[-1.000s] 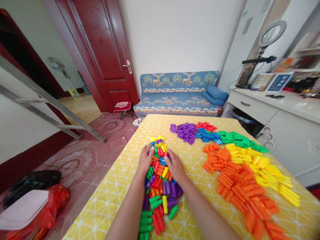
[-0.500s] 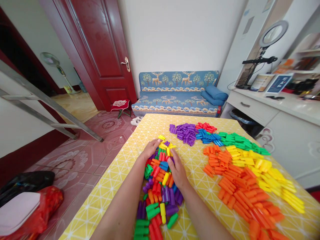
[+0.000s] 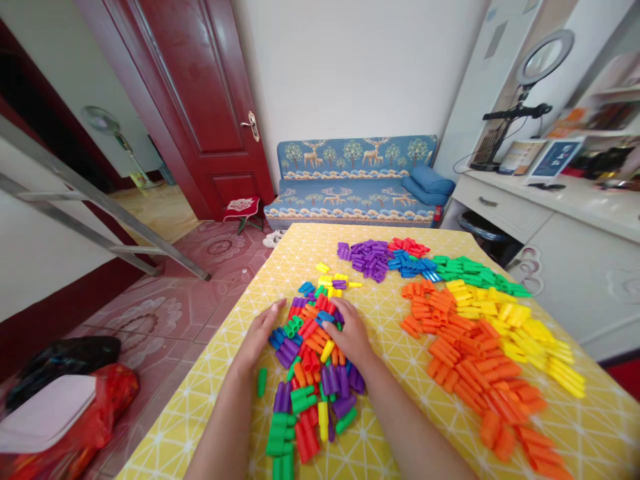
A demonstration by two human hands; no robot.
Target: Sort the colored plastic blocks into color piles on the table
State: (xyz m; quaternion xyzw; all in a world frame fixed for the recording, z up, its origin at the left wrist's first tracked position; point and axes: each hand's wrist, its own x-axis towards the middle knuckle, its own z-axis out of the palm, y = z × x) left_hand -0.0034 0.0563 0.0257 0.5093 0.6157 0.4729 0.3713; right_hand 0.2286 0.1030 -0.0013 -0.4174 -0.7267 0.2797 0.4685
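A mixed heap of bullet-shaped plastic toy pieces [image 3: 310,360] in red, green, orange, purple, blue and yellow lies between my two hands on the yellow patterned tablecloth [image 3: 380,427]. My left hand [image 3: 263,328] is at the heap's left edge, fingers stretched forward, beside some blue pieces [image 3: 277,339]. Over the heap's right side rests my right hand [image 3: 353,333], fingers apart, the thumb by a blue piece [image 3: 325,317]. Neither hand appears to grip a piece. Several yellow pieces [image 3: 340,277] lie just beyond the fingertips.
Single-colour groups lie to the right: purple [image 3: 370,260], red [image 3: 409,247], blue [image 3: 413,265], green [image 3: 475,275], yellow [image 3: 530,327] and orange [image 3: 480,367]. A blue sofa [image 3: 355,183] stands beyond the table. A white cabinet [image 3: 590,253] is at right, a metal ladder [image 3: 125,220] at left.
My left hand has moved left and nearer, off the heap's far end. My right hand has shifted slightly nearer. Blue and purple pieces on the heap's left side now show, spread outward.
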